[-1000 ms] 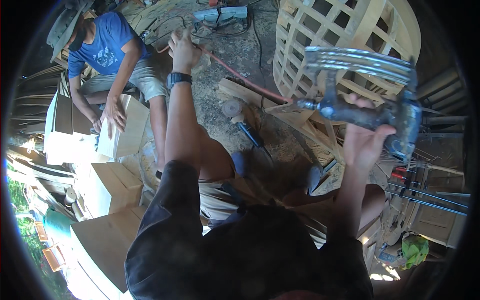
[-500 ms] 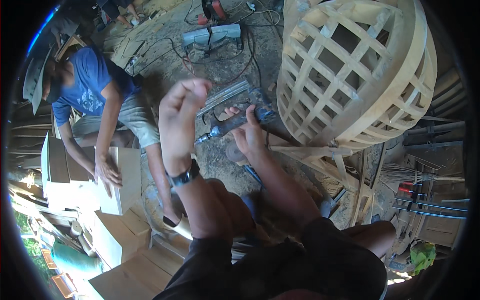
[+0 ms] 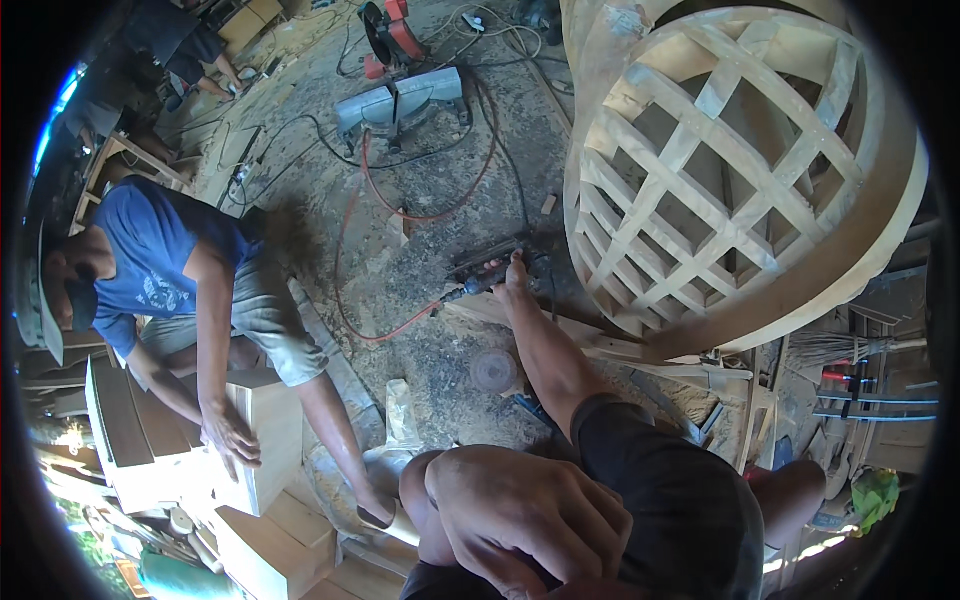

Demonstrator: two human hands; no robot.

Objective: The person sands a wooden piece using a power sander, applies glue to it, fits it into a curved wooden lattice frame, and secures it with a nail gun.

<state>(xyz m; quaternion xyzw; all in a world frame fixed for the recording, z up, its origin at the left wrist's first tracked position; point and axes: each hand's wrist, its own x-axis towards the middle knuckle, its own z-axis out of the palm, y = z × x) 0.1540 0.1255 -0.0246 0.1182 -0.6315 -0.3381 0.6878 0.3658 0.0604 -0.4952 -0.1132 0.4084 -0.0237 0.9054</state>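
Observation:
My right hand (image 3: 513, 274) is stretched out over the floor and wrapped round a dark air nail gun (image 3: 478, 284). A red hose (image 3: 395, 328) joins the tool's near end. Just beyond the right hand stands a large curved wooden frame (image 3: 690, 190) with a lattice of pale crossed strips. My left hand (image 3: 530, 515) is close to the camera at the bottom middle, over my lap. Its fingers are curled under, so the palm and anything inside it are hidden.
At the left a person in a blue shirt (image 3: 165, 255) leans on a pale wooden box (image 3: 270, 430). A mitre saw (image 3: 400, 100) stands at the back. A round wooden disc (image 3: 494, 372) lies on the floor, and clamps (image 3: 860, 390) are at the far right.
My left hand has dropped from raised in the middle to low over my lap. The right hand has set the nail gun lower and farther off, and my view has shifted.

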